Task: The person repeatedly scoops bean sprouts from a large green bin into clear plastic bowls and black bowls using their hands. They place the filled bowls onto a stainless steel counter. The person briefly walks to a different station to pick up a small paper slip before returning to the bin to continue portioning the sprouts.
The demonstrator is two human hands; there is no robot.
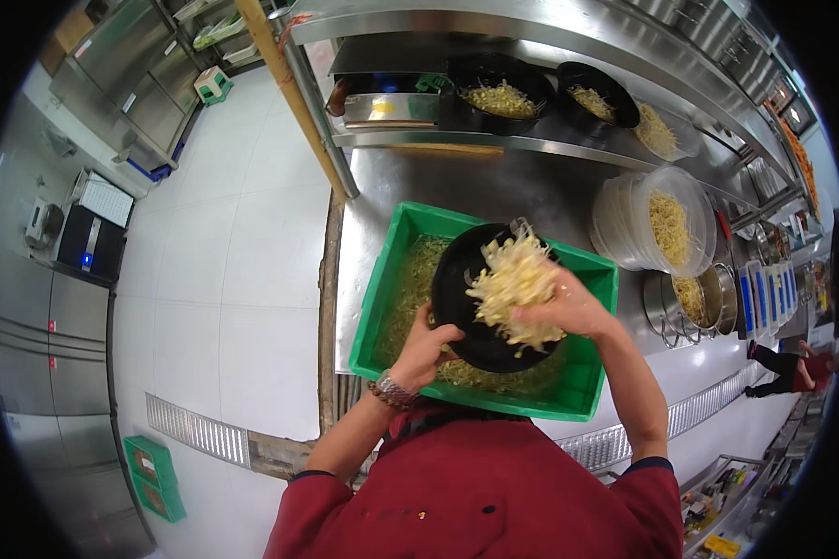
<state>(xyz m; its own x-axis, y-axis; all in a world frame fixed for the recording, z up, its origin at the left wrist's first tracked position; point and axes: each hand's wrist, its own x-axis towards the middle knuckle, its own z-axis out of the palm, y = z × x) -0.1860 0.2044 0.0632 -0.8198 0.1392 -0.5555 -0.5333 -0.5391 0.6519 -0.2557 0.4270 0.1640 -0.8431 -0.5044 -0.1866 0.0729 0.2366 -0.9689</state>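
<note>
My left hand (pixel 426 349) grips the near left rim of a black bowl (pixel 454 279), which is held over a green plastic crate (pixel 587 384). A wet clump of bean sprouts (pixel 514 279) is in my right hand (pixel 566 300), above the bowl's right side; the sprouts look slightly blurred. Inside the crate, more sprouts (pixel 412 300) lie in what looks like water. The bowl hides the middle of the crate, and the clump covers part of the bowl's inside.
Black bowls of sprouts (pixel 507 105) stand on the steel shelf (pixel 545 145) ahead. To the right are stacked clear tubs (pixel 619 223) and steel pots (pixel 671 307) with sprouts. A wooden pole (pixel 287 91) rises at the counter's left. Another person (pixel 800 370) is far right.
</note>
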